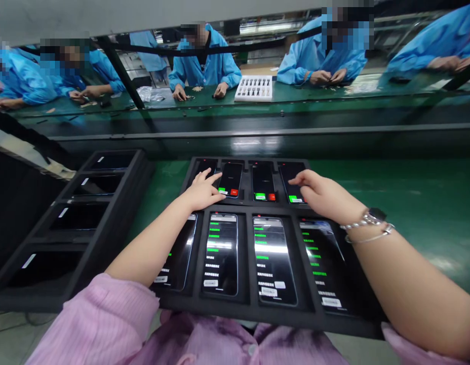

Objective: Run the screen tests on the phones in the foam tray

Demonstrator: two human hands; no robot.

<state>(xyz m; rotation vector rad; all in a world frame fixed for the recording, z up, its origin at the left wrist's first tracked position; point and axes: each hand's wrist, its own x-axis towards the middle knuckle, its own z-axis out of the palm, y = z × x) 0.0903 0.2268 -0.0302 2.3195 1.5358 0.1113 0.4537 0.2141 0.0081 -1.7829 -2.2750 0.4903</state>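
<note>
A black foam tray (247, 207) lies in front of me with several smartphones in two rows, screens lit with green text. My left hand (201, 190) rests over the far-left phone, index finger stretched toward the second far phone (230, 179). My right hand (321, 192) hovers at the far-right phone (294, 181), fingers curled down with a fingertip touching near its green button. Neither hand holds anything. The near row phones (222, 253) lie untouched between my forearms. A watch and bracelet (369, 220) are on my right wrist.
A second black tray (73, 223) with dark phones sits to the left. The green belt (409, 203) extends to the right. Across the line, several people in blue coats work at a green bench with a white parts tray (255, 87).
</note>
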